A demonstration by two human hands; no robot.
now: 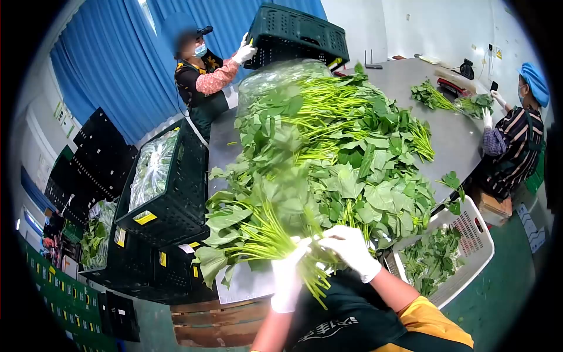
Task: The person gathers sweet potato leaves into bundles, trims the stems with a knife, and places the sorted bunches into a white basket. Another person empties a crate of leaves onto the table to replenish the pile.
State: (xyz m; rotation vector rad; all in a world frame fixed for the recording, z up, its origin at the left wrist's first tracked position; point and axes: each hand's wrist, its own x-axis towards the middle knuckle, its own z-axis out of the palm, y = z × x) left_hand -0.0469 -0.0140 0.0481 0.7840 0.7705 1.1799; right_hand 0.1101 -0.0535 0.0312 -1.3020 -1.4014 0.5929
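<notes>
My left hand (287, 278), in a white glove, is wrapped round a bunch of long-stemmed leafy greens (264, 232). The leaves fan out away from me and the cut stem ends point down towards my apron. Close to its right side, my right hand (353, 251), also gloved, has thumb and fingers pinched together at the edge of the stems. What lies between those fingertips is too small to make out. Just beyond both hands spreads a large heap of the same greens (352, 141), partly blurred in the middle.
A white crate (484, 258) with loose leaves stands at my right. Dark green crates (187, 182) with bagged greens are stacked at left. Across the metal table (390, 82), one person tips a green crate (296, 35); another, at right, handles a bunch (475, 105).
</notes>
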